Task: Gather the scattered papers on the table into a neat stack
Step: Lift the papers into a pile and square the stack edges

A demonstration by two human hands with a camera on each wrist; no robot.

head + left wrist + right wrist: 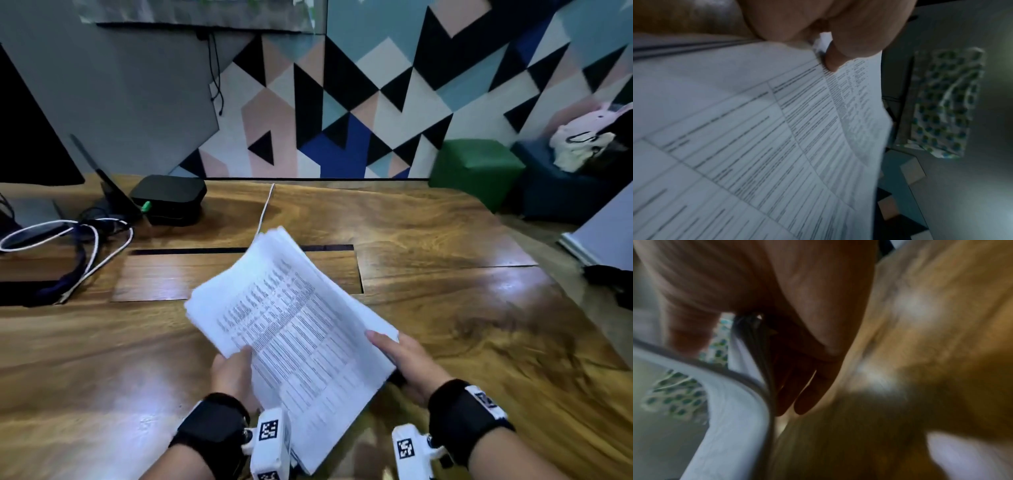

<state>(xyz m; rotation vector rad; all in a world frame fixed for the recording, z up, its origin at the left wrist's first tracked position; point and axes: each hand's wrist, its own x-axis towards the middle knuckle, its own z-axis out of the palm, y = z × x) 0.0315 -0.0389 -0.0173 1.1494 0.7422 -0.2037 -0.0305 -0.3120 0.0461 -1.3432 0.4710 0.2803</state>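
Above the wooden table [445, 240], a stack of printed papers [291, 318] is held tilted in the air, its sheets slightly fanned. Its left edge is pinched by the left hand [231, 373], thumb on top, while the right hand [407, 363] grips the right edge, fingers underneath. Behind lie a black box [168, 197] and white cables [68, 236].

text: none legible | papers [291, 329]: blurred printed table | wrist tags [268, 430]: coded squares
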